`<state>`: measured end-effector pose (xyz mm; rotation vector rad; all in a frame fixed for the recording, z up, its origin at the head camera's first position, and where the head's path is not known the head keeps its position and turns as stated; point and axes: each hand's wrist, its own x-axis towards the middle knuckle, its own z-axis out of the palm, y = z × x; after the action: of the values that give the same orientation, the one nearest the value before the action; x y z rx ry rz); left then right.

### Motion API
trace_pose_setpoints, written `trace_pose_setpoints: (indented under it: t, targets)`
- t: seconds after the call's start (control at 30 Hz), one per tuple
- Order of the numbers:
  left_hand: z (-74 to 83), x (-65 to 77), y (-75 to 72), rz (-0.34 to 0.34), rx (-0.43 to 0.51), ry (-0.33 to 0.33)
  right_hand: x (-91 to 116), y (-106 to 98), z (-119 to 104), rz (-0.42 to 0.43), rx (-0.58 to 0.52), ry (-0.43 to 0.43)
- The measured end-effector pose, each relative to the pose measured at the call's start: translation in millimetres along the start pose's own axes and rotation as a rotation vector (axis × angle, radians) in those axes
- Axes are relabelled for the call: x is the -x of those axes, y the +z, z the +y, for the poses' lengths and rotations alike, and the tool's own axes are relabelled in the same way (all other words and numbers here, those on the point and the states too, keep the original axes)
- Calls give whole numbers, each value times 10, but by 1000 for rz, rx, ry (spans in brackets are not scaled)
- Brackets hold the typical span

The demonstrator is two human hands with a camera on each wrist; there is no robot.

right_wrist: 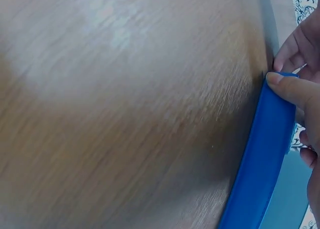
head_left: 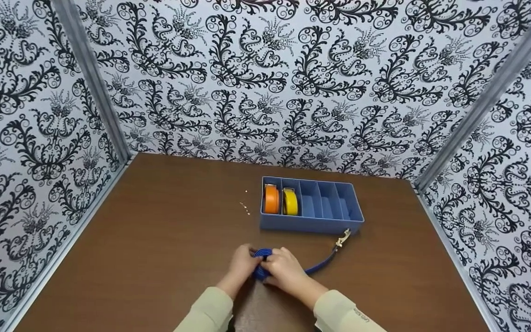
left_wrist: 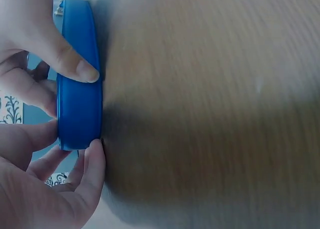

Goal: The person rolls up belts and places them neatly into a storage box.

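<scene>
Both hands are at a blue belt [head_left: 262, 252], wound into a flat coil standing on edge on the table. My left hand [head_left: 241, 263] pinches the coil's left side, thumb and fingertips on its edge. From the right, my right hand [head_left: 287, 269] grips it; in the left wrist view its thumb presses the outer face of the belt [left_wrist: 80, 109], fingers reaching behind. A loose length of the belt [right_wrist: 265, 159] curves right, ending in a gold-coloured metal buckle [head_left: 343, 238] near the box. The fingers partly hide the coil's centre.
Behind the hands stands a blue-grey box [head_left: 311, 224] with several compartments. A rolled orange belt [head_left: 271, 200] and a rolled yellow belt [head_left: 290, 203] fill its two leftmost slots. Small pale specks [head_left: 245, 209] mark the brown table [head_left: 178, 221]. Patterned walls [head_left: 265, 92] enclose the table.
</scene>
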<state>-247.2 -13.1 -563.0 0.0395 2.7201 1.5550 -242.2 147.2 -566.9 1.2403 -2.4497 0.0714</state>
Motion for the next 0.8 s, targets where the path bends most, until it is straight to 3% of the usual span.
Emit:
trace_pose_setpoints:
  t: [0.2, 0.43, 0.63, 0.8]
  targets:
    - [48, -31, 8, -27, -42, 27, 59, -72, 120, -59, -28, -62]
    - [71, -90, -57, -162, -125, 85, 155, -152, 252, -44, -56, -135]
    - [85, -127, -120, -324, -229, 239, 204, -215, 317, -8, -35, -187]
    - [123, -179, -142, -415, -233, 411, 168, -162, 330, 42, -24, -263]
